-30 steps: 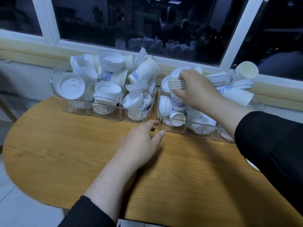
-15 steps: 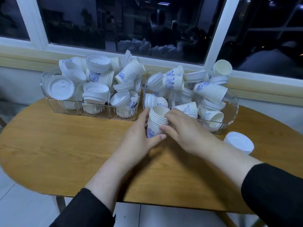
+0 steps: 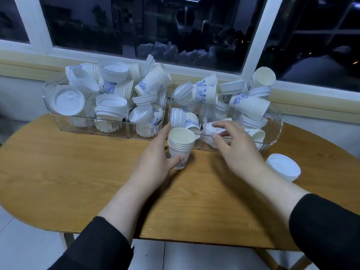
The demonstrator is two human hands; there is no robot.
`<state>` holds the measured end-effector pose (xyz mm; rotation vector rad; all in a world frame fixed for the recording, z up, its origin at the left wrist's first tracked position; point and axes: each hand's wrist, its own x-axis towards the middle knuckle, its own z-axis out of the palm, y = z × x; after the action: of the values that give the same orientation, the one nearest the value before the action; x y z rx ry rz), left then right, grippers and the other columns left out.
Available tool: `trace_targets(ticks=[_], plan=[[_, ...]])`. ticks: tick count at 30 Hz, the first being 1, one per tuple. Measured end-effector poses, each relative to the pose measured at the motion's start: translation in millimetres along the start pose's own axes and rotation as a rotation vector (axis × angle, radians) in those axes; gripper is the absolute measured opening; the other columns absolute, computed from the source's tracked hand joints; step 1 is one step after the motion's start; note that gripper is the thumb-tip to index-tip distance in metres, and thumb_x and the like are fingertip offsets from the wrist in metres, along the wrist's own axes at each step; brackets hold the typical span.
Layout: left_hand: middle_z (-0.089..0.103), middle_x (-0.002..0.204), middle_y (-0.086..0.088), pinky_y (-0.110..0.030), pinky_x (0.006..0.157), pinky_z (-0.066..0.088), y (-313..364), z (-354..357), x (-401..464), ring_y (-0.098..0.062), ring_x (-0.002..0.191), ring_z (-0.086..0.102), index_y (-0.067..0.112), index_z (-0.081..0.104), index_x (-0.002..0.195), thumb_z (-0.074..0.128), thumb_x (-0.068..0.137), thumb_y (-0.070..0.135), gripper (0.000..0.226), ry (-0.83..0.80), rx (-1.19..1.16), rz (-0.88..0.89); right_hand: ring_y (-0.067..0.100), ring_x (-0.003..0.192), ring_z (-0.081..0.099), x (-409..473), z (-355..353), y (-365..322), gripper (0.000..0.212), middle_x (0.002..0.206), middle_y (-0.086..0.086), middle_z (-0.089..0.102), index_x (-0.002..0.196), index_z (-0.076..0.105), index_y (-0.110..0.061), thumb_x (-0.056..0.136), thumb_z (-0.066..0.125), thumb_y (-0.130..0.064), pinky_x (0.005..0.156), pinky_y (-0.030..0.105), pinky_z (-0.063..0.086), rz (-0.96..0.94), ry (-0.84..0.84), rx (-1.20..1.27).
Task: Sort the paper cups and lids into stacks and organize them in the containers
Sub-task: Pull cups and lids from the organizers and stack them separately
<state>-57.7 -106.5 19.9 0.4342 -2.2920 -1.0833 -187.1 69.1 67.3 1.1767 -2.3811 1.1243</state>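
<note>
The left hand's fingers point(image 3: 169, 131) curl round the far side of a stack of paper cups point(image 3: 180, 149) while its thumb presses the near side, so the left hand point(image 3: 155, 162) grips the stack, which stands upright, mouth up, on the wooden worktop point(image 3: 78, 172) just in front of the right container point(image 3: 276, 129). The right hand's fingers point(image 3: 222, 125) are spread and slightly bent, reaching over the near wall of that container toward a cup lying on its side point(image 3: 212, 131); whether they touch it I cannot tell, and the right hand point(image 3: 239, 151) holds nothing that shows. The right container is clear plastic, heaped with loose cups, short cup stacks and lids lying at all angles. Just beside it to the left stands the left container point(image 3: 48, 102), also clear and piled the same way, with a large round lid point(image 3: 67, 100) leaning at its left end. A small stack of white lids point(image 3: 283, 169) lies flat on the worktop to the right of the right hand. Both forearms wear black sleeves point(image 3: 97, 246). Behind the containers runs a window sill point(image 3: 23, 65) under dark panes
</note>
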Motion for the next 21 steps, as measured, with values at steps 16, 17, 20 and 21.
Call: trace_targets(ticks=[16,17,20,21], plan=[[0.058,0.139,0.005,-0.039,0.104,0.046,1.4,8.3,6.4,-0.016,0.127,0.055,0.027,0.045,0.142,0.077,0.084,0.034,0.067,0.019,0.025,0.037,0.021,0.083,0.064,61.7,-69.3,67.8,0.042,0.129,-0.002,0.051,0.143,0.047,-0.023,0.101,0.046,-0.017,0.062,0.032,0.051,0.576,0.165,0.337],[0.058,0.139,0.005,-0.038,0.103,0.046,1.5,8.9,6.7,-0.016,0.127,0.055,0.027,0.045,0.142,0.077,0.084,0.034,0.067,0.019,0.027,0.037,0.021,0.083,0.063,63.9,-69.8,68.0,0.042,0.131,-0.001,0.050,0.143,0.047,-0.022,0.102,0.044,-0.015,0.061,0.032,0.050,0.590,0.160,0.375],[0.058,0.139,0.005,-0.036,0.101,0.045,2.9,10.5,7.4,-0.016,0.127,0.055,0.028,0.044,0.143,0.077,0.084,0.035,0.068,0.021,0.039,0.041,0.022,0.086,0.064,68.2,-72.0,69.8,0.039,0.131,0.001,0.051,0.139,0.051,-0.020,0.103,0.041,-0.012,0.060,0.032,0.049,0.635,0.166,0.504],[0.057,0.139,0.005,-0.035,0.101,0.045,3.1,11.3,7.5,-0.016,0.127,0.054,0.028,0.043,0.143,0.077,0.084,0.035,0.069,0.019,0.045,0.044,0.022,0.087,0.064,68.4,-72.2,70.7,0.036,0.129,0.002,0.052,0.135,0.054,-0.020,0.103,0.040,-0.012,0.060,0.032,0.050,0.643,0.162,0.529]])
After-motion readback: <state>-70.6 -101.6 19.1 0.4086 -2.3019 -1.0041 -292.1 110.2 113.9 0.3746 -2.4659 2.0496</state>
